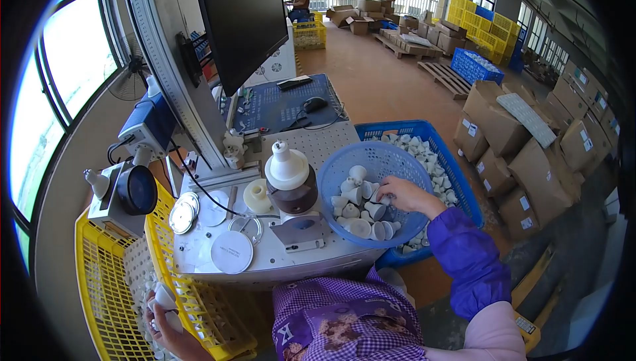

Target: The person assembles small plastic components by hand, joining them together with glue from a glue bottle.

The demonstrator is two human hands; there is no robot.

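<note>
My right hand [404,194] reaches into a light-blue plastic basin [336,155], its fingers closed on one of the white cone-shaped lamp housings [361,228] heaped inside. Down at the lower left, my left hand [177,340] is wrapped round two white lamp housings [165,297], over a yellow crate [106,288] with more white pieces in it. Between the hands, another white lamp housing [286,167] stands upright, narrow end up, on a dark round holder [293,196] on the metal worktable [318,152].
A monitor [244,26] and a blue-bodied machine head [151,122] rise at the left. Round discs [232,252] lie on the worktable. A blue crate [474,205] of white pieces sits beneath the basin. Cartons [507,122] line the right; a person [299,0] sits far back.
</note>
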